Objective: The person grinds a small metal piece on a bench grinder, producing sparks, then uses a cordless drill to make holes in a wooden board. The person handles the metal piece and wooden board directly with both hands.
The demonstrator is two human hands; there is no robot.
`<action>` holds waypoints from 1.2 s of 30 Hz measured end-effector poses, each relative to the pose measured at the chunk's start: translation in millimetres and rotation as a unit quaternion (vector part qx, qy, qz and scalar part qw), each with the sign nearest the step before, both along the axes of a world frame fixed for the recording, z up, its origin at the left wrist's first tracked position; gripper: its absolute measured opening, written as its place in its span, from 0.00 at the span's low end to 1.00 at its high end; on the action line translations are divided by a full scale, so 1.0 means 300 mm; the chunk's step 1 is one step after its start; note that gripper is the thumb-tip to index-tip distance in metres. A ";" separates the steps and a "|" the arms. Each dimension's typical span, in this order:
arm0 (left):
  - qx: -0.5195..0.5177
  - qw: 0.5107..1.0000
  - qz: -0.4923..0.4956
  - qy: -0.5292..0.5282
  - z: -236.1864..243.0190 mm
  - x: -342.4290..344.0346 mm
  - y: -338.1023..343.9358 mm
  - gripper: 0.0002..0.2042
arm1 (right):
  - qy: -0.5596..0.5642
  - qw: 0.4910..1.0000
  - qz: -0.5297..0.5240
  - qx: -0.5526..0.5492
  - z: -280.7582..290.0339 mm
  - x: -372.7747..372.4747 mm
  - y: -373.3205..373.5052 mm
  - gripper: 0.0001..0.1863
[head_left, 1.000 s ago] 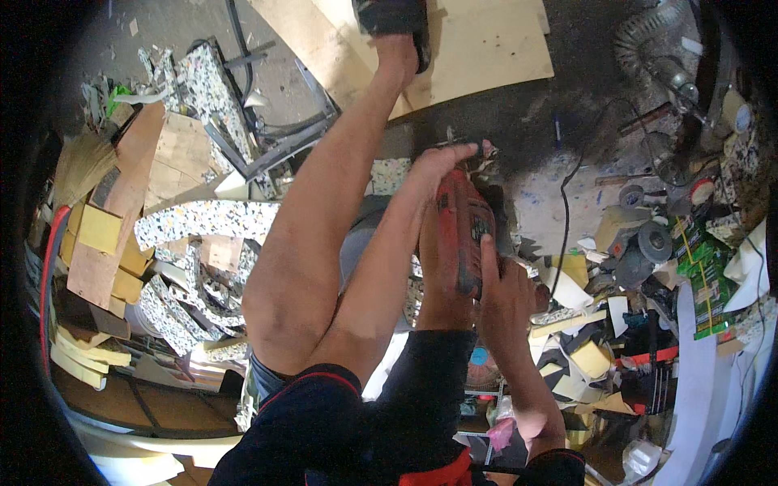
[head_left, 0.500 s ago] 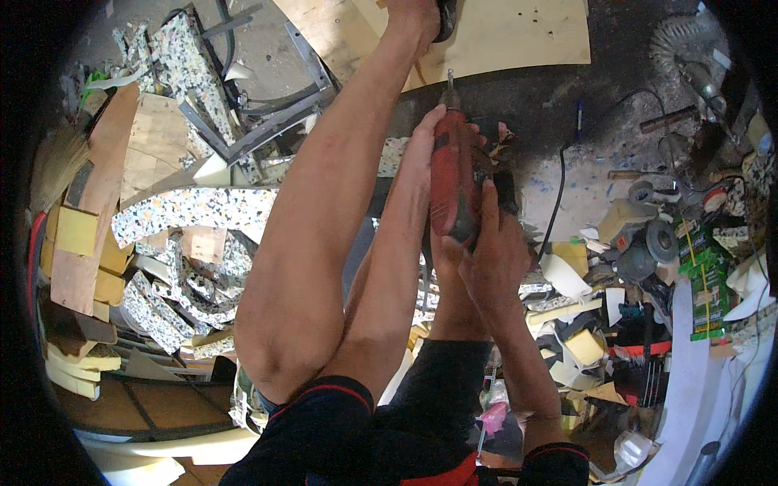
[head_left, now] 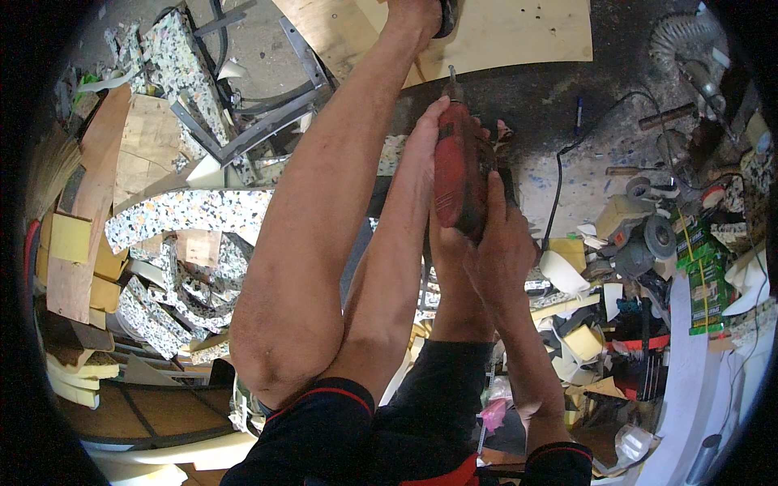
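Beside the raised left leg (head_left: pixel 292 259), the red-and-black drill (head_left: pixel 463 174), rounded and hard-cased, points its slim metal bit (head_left: pixel 452 74) toward the flat, pale board (head_left: pixel 510 32). The right hand (head_left: pixel 496 255) curls closed around its rear; the left hand (head_left: pixel 431 134) clasps its front, fingers largely hidden. Curved, speckled foam offcuts (head_left: pixel 190 215) lie at left. Far right, green cartons (head_left: pixel 707 283) sit strapped together; their contents are not visible

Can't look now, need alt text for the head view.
The left hand and right hand grip a red drill-like power tool, its slim metal bit pointing forward toward a pale sheet. Speckled foam pieces lie to the left; a grey grinder sits to the right.
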State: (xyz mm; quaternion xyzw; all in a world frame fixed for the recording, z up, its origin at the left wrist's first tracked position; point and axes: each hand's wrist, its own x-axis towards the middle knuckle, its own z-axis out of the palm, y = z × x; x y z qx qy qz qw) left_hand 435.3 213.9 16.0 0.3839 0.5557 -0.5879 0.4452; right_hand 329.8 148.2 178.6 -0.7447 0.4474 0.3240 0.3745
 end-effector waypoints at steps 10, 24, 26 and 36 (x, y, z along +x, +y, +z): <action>-0.022 1.000 0.006 -0.015 -0.039 -0.006 0.031 0.21 | 0.005 1.000 0.003 0.017 -0.005 -0.008 -0.008 0.51; -0.006 0.999 0.020 -0.027 0.050 0.016 -0.034 0.25 | 0.039 0.999 0.015 0.035 -0.009 0.036 -0.059 0.49; -0.039 0.998 0.005 -0.053 0.061 0.011 -0.015 0.25 | 0.048 0.998 0.019 0.038 -0.014 0.054 -0.077 0.49; -0.059 0.987 -0.113 -0.100 0.095 0.031 -0.045 0.24 | 0.068 0.996 0.030 0.044 -0.013 0.077 -0.106 0.48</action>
